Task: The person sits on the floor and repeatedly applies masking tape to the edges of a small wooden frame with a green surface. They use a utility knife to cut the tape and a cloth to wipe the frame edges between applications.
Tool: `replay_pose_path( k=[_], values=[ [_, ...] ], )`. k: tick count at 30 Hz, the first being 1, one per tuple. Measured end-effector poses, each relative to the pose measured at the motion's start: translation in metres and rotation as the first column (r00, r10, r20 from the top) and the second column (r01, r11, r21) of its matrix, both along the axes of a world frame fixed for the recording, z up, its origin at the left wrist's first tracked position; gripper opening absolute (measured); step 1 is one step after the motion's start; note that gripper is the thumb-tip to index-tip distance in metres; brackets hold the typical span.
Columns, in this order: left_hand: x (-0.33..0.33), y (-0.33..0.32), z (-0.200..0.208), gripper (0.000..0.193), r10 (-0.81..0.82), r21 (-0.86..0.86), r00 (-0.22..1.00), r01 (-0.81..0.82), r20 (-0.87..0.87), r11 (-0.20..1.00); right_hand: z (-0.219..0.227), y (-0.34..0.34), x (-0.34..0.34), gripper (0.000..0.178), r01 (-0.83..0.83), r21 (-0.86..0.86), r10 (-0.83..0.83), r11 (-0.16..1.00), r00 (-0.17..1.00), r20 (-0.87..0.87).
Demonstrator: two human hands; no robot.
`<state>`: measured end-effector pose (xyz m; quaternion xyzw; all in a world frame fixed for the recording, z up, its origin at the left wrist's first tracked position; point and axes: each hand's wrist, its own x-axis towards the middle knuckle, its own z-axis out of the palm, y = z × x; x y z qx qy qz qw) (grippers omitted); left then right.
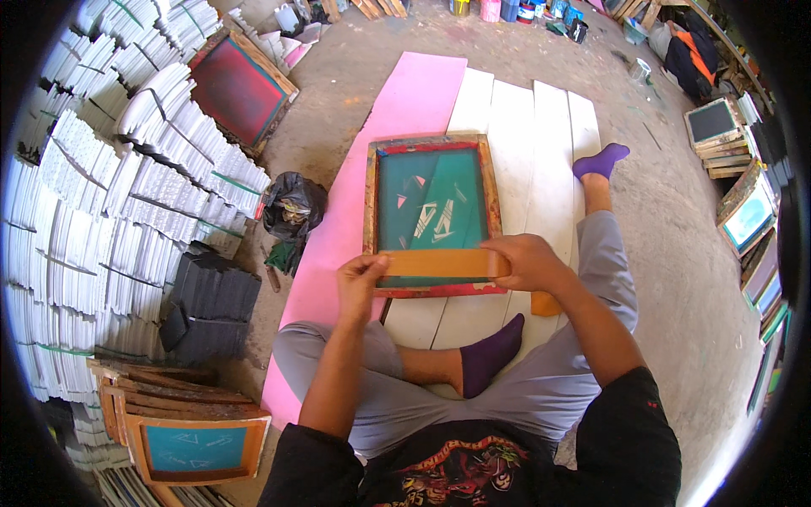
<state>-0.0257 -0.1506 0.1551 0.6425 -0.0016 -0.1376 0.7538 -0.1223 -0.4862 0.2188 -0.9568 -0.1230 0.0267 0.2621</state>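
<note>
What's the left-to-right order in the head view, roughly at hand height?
White stacks → black stack → black plastic bag → left hand → brown strip held between both hands → right hand → grey trouser leg → leaning frames.

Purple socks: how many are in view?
2: the near purple sock is below the framed screen; the far purple sock is at the right edge of the white boards. Neither is hidden.
</note>
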Motion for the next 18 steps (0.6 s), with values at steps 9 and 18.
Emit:
replay_pose_path(
  k=[9, 18],
  values=[
    [-0.007, 0.082, -0.071, 0.023, -0.045, 0.262, 0.971, 0.108, -0.236, 0.959, -0.054, -0.05, -0.058, 0.066, 0.156, -0.064, -0.168, 0.986, 0.951, -0.261],
    [-0.014, 0.072, -0.107, 0.025, -0.049, 0.384, 0.95, 0.171, -0.308, 0.907, -0.105, -0.047, -0.096, 0.067, 0.149, -0.091, -0.162, 0.985, 0.974, -0.156]
  ],
)
